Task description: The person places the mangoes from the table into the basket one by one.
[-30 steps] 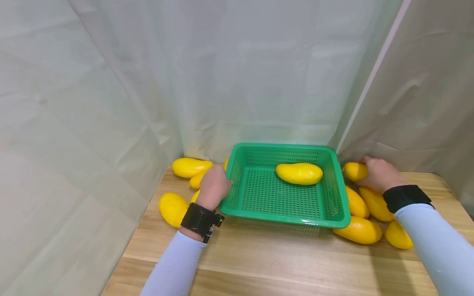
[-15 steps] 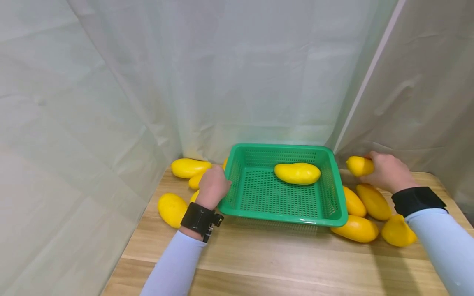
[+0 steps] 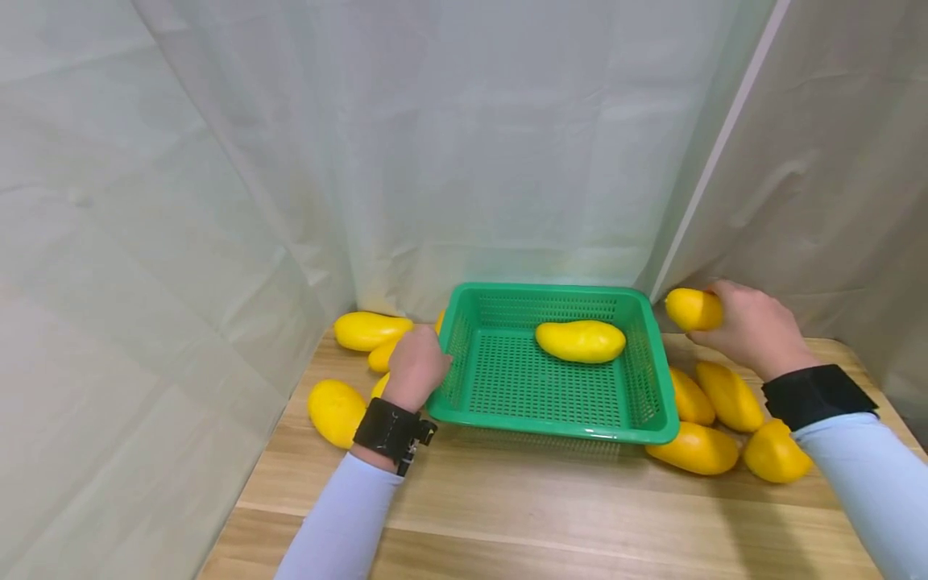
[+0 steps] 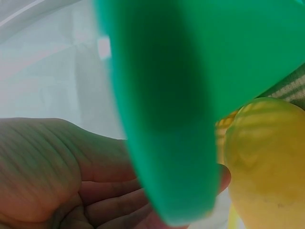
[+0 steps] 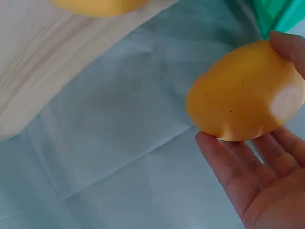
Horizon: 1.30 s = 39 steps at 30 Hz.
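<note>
A green plastic basket (image 3: 565, 433) stands on the wooden table with one yellow mango (image 3: 580, 341) lying inside. My left hand (image 3: 416, 369) grips its left rim; up close in the left wrist view, the blurred rim (image 4: 167, 143) passes between thumb and fingers. To the right of the basket, my right hand (image 3: 757, 329) holds another mango (image 3: 692, 309) raised above the table. The right wrist view shows this held mango (image 5: 243, 90) pinched between the thumb on top and the fingertips beneath.
Several mangoes lie left of the basket, among them one near the table's left edge (image 3: 337, 412). More are grouped at the right, including one by the basket's corner (image 3: 696, 449). A pale sheet (image 3: 507, 161) hangs behind and at both sides.
My right hand has lifted a mango off the table at the back right, then shifted it slightly left toward the basket. The left hand stays on the rim.
</note>
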Tool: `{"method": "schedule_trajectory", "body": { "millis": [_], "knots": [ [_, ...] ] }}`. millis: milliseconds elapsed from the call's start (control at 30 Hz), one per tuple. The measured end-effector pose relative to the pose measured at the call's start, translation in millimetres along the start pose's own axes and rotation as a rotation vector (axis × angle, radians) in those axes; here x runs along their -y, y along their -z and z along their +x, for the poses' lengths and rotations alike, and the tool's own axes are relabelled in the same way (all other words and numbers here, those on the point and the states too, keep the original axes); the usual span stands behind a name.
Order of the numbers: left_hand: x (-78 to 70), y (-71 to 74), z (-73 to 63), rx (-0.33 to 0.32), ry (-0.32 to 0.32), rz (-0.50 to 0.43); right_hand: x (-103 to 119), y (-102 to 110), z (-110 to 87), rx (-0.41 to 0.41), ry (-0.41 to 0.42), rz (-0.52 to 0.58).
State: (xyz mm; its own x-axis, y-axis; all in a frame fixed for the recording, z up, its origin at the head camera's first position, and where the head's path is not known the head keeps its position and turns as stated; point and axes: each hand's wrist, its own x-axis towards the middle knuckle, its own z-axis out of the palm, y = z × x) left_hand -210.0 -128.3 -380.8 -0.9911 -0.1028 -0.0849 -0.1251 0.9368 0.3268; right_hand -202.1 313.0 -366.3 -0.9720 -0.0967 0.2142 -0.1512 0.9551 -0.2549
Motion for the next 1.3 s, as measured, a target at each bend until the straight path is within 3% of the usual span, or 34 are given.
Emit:
{"method": "schedule_trajectory", "body": {
  "millis": [433, 800, 1300],
  "knots": [
    [0.7, 0.3, 1.0, -0.003, -0.018, 0.009, 55, 5, 9.5, -0.095, 0.129, -0.002],
    [3.1, -0.3, 0.0, -0.013, -0.034, -0.005, 106, -11, 16.5, -0.020, 0.232, -0.052],
    [4.6, -1.9, -0.1, -0.022, -0.042, -0.008, 129, -42, 12.0, 0.082, 0.365, -0.173]
  ]
}}
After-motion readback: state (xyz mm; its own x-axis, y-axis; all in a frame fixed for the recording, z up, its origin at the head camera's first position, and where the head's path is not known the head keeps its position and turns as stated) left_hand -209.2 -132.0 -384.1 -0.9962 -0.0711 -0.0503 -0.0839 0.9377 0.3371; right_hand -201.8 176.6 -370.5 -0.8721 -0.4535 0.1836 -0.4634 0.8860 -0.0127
